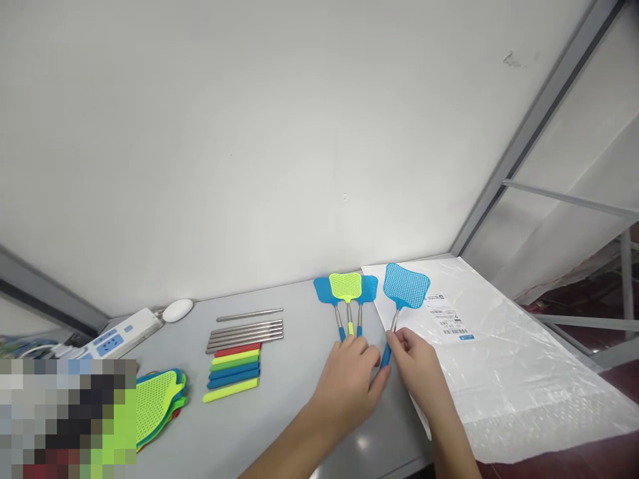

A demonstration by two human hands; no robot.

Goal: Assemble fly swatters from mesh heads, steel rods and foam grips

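A blue fly swatter (407, 286) is held up at a slant between my two hands, mesh head upward. My right hand (417, 362) pinches it where the metal rod meets the blue handle. The lower end of that handle sits between the thumb and index finger of my left hand (347, 376). Beyond the left fingers lie three assembled swatters, side by side: a yellow-green fly swatter (346, 287) in the middle, its head overlapping a blue one (323, 290) and another blue one (369, 288). My left hand hides the lower ends of their handles.
Left on the grey table (294, 412) lie several metal rods (244, 330) and coloured handle sleeves (234, 376). Stacked swatter heads (157, 402), a power strip (117, 336) and a white oval object (178, 310) are farther left. A white packing bag (519, 379) covers the right side.
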